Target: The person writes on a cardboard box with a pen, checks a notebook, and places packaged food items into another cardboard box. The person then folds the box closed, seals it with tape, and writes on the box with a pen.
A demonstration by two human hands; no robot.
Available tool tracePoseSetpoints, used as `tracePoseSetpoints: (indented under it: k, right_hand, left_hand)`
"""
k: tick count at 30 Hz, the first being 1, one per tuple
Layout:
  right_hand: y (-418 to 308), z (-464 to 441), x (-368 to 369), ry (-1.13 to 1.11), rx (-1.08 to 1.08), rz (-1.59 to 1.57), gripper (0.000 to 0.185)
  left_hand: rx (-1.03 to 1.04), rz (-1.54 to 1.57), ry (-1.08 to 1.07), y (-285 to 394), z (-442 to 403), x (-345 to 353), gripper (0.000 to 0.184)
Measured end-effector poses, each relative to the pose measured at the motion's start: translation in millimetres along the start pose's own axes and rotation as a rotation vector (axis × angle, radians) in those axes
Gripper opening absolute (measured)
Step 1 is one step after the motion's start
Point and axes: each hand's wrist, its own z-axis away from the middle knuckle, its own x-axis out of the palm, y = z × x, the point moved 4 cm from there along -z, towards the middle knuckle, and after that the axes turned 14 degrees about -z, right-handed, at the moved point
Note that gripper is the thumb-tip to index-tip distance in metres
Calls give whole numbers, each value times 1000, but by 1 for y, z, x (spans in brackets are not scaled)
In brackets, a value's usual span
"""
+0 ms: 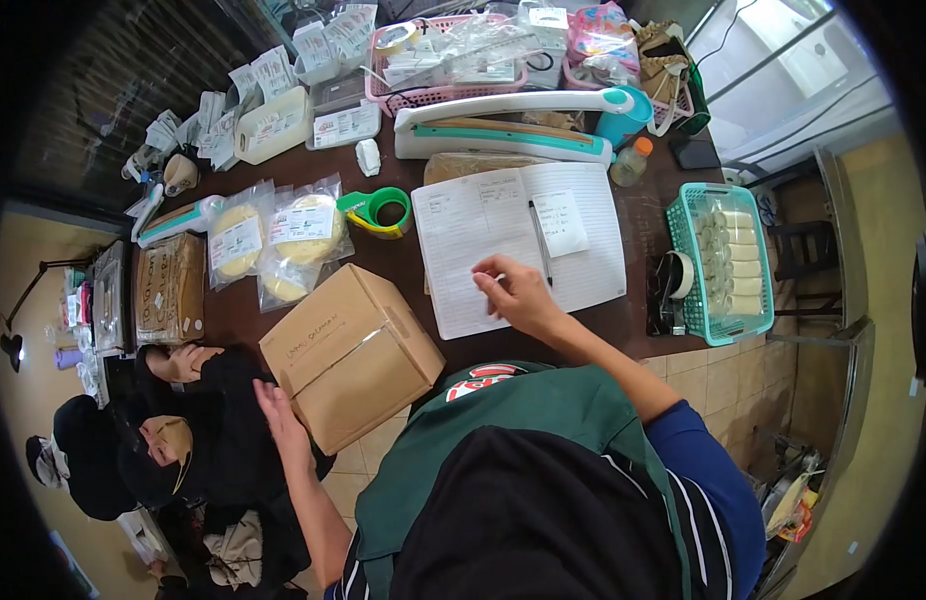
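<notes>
A closed cardboard box (348, 360) is set at the near edge of the surface (638, 270), flanked by the left hand (283, 415), fingers extended. The right hand (518, 297), fingers loosely curled and parted, is held over the open notebook (473, 245).

Ok so the writing on the open notebook (468, 260) and the small note (563, 222) is way too tiny to read, same for the labels (236, 242) on the clear bags. The notebook mostly hides a brown package (473, 165). Can't tell if the left hand (281, 418) touches the cardboard box (348, 355), whose underside is hidden too.
</notes>
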Motion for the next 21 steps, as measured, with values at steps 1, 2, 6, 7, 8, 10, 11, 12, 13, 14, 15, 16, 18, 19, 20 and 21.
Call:
tracePoseSetpoints:
  k: [1,2,6,7,8,10,11,12,13,14,15,16,18,19,20,21]
  right_hand:
    - [5,-2,15,-41,134,-247,24]
    - [9,-3,31,-83,268,-496,24]
    - [24,-24,88,-69,106,-502,24]
    - [29,-29,102,13,81,-541,24]
    - [24,-31,112,98,55,-579,25]
    - [14,-22,134,117,47,-488,25]
    - [16,-19,140,154,85,-530,25]
    - [21,-16,144,191,124,-571,25]
    - [25,-11,149,205,121,-570,25]
    - [31,-2,155,222,110,-511,26]
    - [32,6,160,240,100,-453,27]
    - [33,14,165,255,98,-452,27]
    - [36,30,177,332,201,-460,29]
    - [52,35,185,370,234,-443,30]
    - [61,37,186,387,232,-450,30]
    - [70,41,187,412,280,-400,30]
  left_hand:
    - [-74,215,-111,-9,1,9,57]
    - [-148,428,-223,-14,3,16,57]
    - [-266,638,-436,-16,6,29,51]
    - [-240,632,-489,-19,3,29,50]
    - [-212,626,-544,-16,0,29,50]
    - [-158,565,-558,-12,-3,24,51]
    - [-142,510,-564,-10,-5,21,51]
    - [-127,457,-570,-10,-7,18,52]
    - [-161,487,-603,-10,-9,14,53]
    - [-157,485,-615,-15,-14,9,53]
    - [-189,492,-663,-23,-19,6,54]
    - [-219,498,-711,-29,-23,3,54]
    - [-188,447,-748,-35,-32,-6,54]
    - [-161,402,-771,-36,-36,-9,55]
    - [-152,390,-783,-36,-40,-10,55]
    - [-133,314,-821,-36,-42,-10,56]
